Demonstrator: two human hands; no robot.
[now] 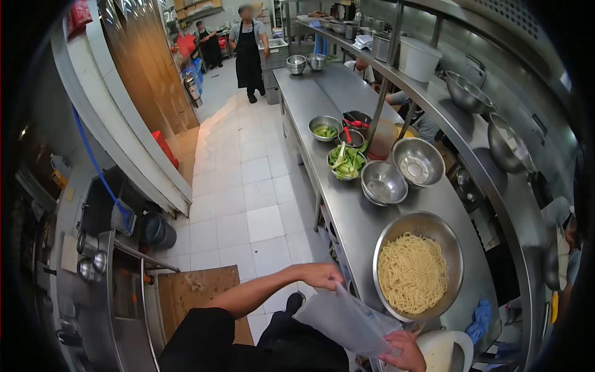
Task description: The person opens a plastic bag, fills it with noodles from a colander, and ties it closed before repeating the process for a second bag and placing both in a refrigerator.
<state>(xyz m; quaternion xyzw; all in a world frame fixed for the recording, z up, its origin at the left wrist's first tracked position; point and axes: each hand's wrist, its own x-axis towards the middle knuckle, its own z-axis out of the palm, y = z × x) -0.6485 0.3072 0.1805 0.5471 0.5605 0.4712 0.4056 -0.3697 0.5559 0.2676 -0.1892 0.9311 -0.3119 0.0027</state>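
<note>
A translucent plastic bag (347,319) is stretched between my two hands at the table's near edge. My left hand (323,276) is closed on its upper edge. My right hand (403,352) grips the bag's lower right side. Just beyond the bag, a large steel colander (457,282) full of thick pale noodles (412,273) sits on the steel table (365,226). Beside my right hand are a white plastic container (462,338) and a crumpled blue cloth or glove (480,321).
Along the table stand steel bowls (384,183), a bowl of leafy greens (347,161) and a red-handled utensil (347,132). A steel shelf (458,105) overhangs the right side. People in aprons (249,53) stand in the far aisle. A wooden board (198,297) lies on the floor.
</note>
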